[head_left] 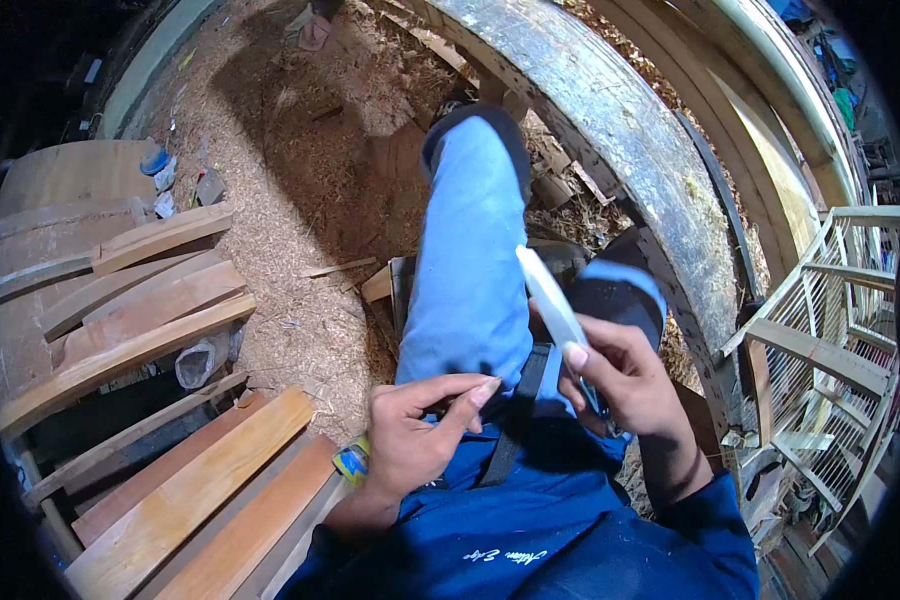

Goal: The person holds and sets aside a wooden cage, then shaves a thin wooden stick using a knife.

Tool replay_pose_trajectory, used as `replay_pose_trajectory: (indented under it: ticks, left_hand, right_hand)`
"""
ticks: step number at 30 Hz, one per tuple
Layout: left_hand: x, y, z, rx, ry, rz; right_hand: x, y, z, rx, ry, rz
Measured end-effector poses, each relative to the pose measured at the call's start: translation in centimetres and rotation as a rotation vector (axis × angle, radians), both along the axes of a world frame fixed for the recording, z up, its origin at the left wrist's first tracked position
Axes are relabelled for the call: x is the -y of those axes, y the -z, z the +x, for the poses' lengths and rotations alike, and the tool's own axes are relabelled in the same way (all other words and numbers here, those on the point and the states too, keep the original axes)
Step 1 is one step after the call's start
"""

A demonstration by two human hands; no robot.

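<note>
My right hand (620, 380) is wrapped round a long white object (552, 298), whose narrow end points up and to the left over my lap. A small dark and blue part shows below the fingers of that hand. To its left, my left hand (425, 430) has thumb and forefinger pinched together at their tips; whatever is between them is too small to make out. The two hands are apart, above my light blue trouser leg (470, 250) and dark blue top (530, 540).
Wooden boards (195, 475) lie stacked at the left. Wood shavings (290, 270) cover the ground. A long paint-marked beam (610, 110) curves across the upper right. At the far right stands a slatted wooden frame (820, 355).
</note>
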State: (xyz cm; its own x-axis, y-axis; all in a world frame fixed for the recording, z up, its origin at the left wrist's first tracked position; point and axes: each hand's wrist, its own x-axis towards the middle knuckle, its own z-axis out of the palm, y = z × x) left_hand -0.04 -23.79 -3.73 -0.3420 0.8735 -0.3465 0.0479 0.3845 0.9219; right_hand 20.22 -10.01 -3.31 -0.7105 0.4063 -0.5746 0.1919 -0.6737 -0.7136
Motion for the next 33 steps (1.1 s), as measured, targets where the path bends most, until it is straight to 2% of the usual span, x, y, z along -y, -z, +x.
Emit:
replay_pose_trajectory:
  ticks: [4, 8, 10, 13, 20, 22, 24, 27, 28, 33]
  left_hand:
    - [-0.6, 0.1, 0.2, 0.076, -0.002, -0.023]
    - [0.0, 0.6, -0.3, 0.088, 0.011, -0.032]
    - [0.0, 0.6, -0.4, 0.058, 0.034, -0.027]
    - [-0.1, 0.3, -0.4, 0.091, 0.032, 0.006]
    - [-0.3, 0.1, -0.2, 0.119, 0.031, 0.014]
    - [-0.4, -0.2, -0.2, 0.133, 0.039, -0.01]
    - [-0.4, -0.3, -0.5, 0.107, -0.009, -0.032]
    - [-0.2, 0.3, -0.6, 0.185, 0.019, -0.084]
    - [-0.2, 0.5, -0.6, 0.243, 0.053, -0.113]
    - [-0.4, 0.2, -0.7, 0.253, 0.071, -0.092]
  right_hand:
    - [1.1, -0.6, -0.9, -0.142, -0.167, -0.063]
    - [2.0, 0.1, -2.2, -0.175, -0.195, -0.094]
    - [2.3, 1.0, -2.4, -0.246, -0.183, -0.086]
    - [3.0, 1.1, -2.8, -0.243, -0.118, -0.035]
    - [2.2, 0.7, -1.9, -0.208, -0.144, -0.073]
    - [1.5, 0.7, -1.5, -0.081, -0.111, 0.078]
    - [0.3, 0.2, -0.6, -0.067, 0.056, 0.005]
    - [0.8, -0.1, -1.0, -0.104, -0.104, 0.011]
    - [1.3, 0.1, -1.2, -0.122, -0.139, -0.061]
    - [1.9, 0.3, -2.3, -0.192, -0.17, -0.111]
